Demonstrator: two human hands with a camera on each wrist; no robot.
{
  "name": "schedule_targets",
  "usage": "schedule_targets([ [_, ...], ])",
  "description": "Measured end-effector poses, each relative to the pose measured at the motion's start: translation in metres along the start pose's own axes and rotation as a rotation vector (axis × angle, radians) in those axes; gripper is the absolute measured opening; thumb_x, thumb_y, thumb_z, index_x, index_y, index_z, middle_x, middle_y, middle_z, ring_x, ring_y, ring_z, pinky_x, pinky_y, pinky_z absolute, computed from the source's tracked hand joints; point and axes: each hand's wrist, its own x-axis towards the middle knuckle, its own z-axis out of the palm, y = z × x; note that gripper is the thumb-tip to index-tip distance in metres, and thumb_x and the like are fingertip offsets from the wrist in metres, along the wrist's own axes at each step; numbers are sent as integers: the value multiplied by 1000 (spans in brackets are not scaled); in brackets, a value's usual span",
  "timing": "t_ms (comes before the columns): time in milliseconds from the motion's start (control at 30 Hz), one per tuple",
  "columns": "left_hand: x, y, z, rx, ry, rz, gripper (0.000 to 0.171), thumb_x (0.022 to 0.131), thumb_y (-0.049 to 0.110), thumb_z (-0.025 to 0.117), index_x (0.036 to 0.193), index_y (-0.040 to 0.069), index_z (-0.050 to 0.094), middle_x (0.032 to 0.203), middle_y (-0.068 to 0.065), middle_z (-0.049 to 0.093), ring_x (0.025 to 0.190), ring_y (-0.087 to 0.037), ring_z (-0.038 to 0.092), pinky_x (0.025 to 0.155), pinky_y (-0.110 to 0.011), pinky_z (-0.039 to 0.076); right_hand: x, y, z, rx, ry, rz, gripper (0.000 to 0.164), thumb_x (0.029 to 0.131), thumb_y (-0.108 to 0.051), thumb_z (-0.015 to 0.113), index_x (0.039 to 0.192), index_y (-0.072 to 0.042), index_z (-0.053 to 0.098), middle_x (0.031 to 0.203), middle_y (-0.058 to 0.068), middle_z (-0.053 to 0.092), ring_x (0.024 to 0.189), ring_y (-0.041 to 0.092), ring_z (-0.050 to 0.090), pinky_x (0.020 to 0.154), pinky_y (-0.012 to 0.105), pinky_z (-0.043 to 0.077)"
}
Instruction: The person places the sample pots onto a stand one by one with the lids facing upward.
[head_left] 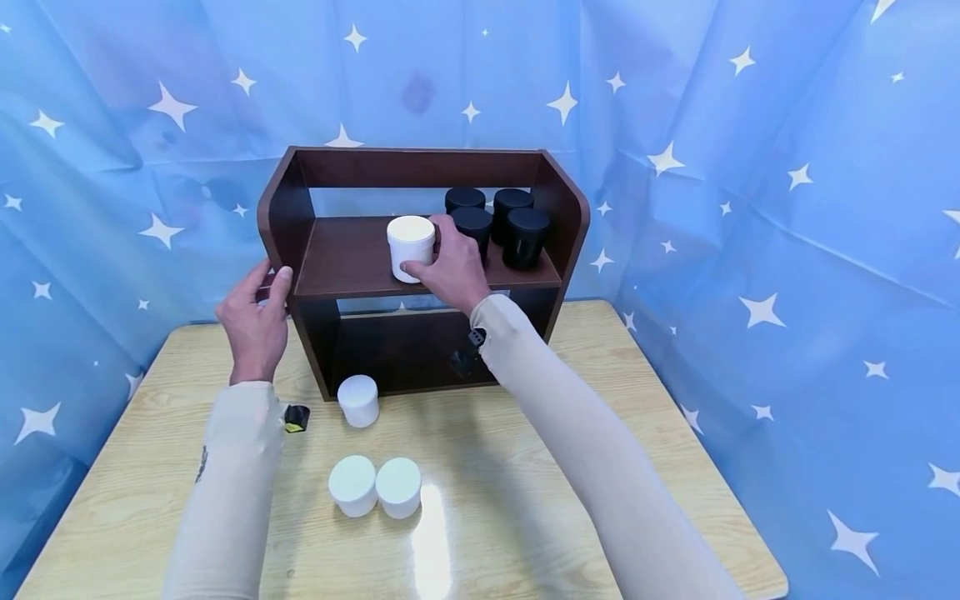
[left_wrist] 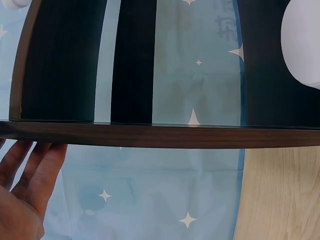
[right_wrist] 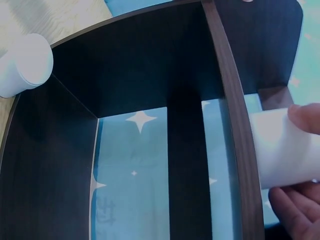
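My right hand [head_left: 456, 265] grips a white lidded jar [head_left: 410, 250] over the upper board of a dark brown two-tier shelf [head_left: 348, 250]. In the right wrist view the thumb lies on one side of the jar [right_wrist: 280, 145] and fingers on the other. Just right of that hand stand several black jars [head_left: 527, 237]. With fairly straight fingers, my left hand [head_left: 255, 321] touches the outer face of the shelf's left side panel, as the left wrist view [left_wrist: 30, 185] also shows. Another white jar [head_left: 358, 402] stands before the shelf's lower left corner.
Two white jars [head_left: 352, 485] [head_left: 399, 487] stand side by side nearer the front of the light wooden table [head_left: 600, 467]. The shelf's lower tier has a dark floor and a low back rail. A blue star-patterned curtain [head_left: 750, 208] hangs behind and beside the table.
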Motion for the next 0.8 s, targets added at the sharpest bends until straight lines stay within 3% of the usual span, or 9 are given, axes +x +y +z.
schedule_targets([
  [500,0,-3,-2,-6,2,-16,42,98,52,57,132,31,67,123,-8,73,90,7,55,71,-2,45,5,-8,12,-64,39,66,69,87,-32,79,142,-8,43,142,11,59,125,26,62,107,43,52],
  [800,0,-2,-1,-17,-13,0,42,98,52,57,132,31,67,123,-9,72,91,6,55,71,-2,45,8,-11,17,-163,74,82,68,87,-35,78,139,-8,44,140,11,60,124,25,64,107,41,52],
])
